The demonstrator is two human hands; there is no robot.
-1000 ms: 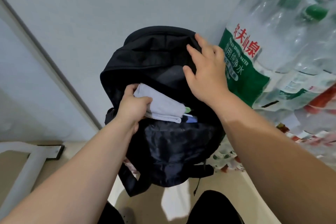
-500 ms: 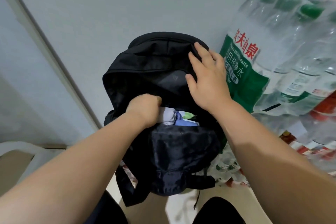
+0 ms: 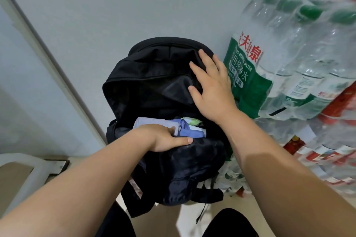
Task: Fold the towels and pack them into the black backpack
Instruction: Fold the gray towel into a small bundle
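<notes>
The black backpack point(image 3: 159, 82) stands upright against the wall with its main compartment open. A folded grey towel point(image 3: 146, 121) sits inside the opening, beside a blue towel point(image 3: 192, 132) and a green-and-white item point(image 3: 190, 121). My left hand point(image 3: 163, 136) is at the front rim. Its fingers curl into the opening against the grey towel, and its thumb lies outside on the front panel. My right hand point(image 3: 210, 86) rests flat with straight fingers on the raised back flap, holding it against the wall.
Shrink-wrapped packs of water bottles point(image 3: 289, 59) are stacked right of the backpack, touching it. More packs with red labels point(image 3: 327, 140) lie lower right. A white frame point(image 3: 30, 171) sits at the lower left. My dark-clothed knees point(image 3: 229, 223) are below the bag.
The grey towel went from sticking out of the opening to lying down inside the bag. My left hand pushed it in and now sits at the front rim. My right hand stayed on the flap.
</notes>
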